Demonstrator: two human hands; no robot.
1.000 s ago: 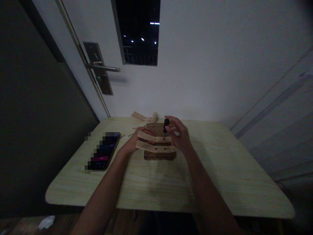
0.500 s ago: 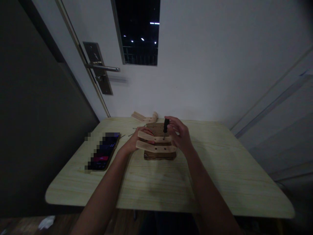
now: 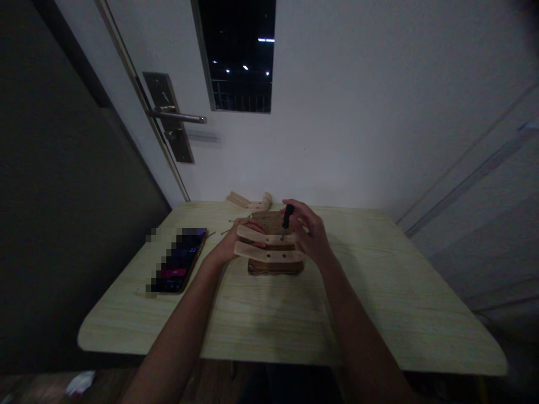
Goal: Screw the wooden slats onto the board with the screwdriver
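A dark wooden block point(image 3: 274, 266) lies on the pale table point(image 3: 269, 314), with two light wooden slats point(image 3: 269, 255) laid across its top. My left hand point(image 3: 236, 241) rests on the slats' left ends, its fingers curled round the far slat. Over the far slat, my right hand point(image 3: 309, 233) pinches a small black-handled tool point(image 3: 287, 215), held upright with its thin tip on the slat.
A phone point(image 3: 179, 260) with a lit screen lies left of the block. Another curved slat piece point(image 3: 249, 201) and a few thin nails point(image 3: 225, 230) lie near the table's back edge. A white door with a metal handle point(image 3: 177, 116) and a wall stand behind.
My right hand's fingers have shifted slightly on the black handle, which tilts a little differently. The left hand and the slats have stayed put.
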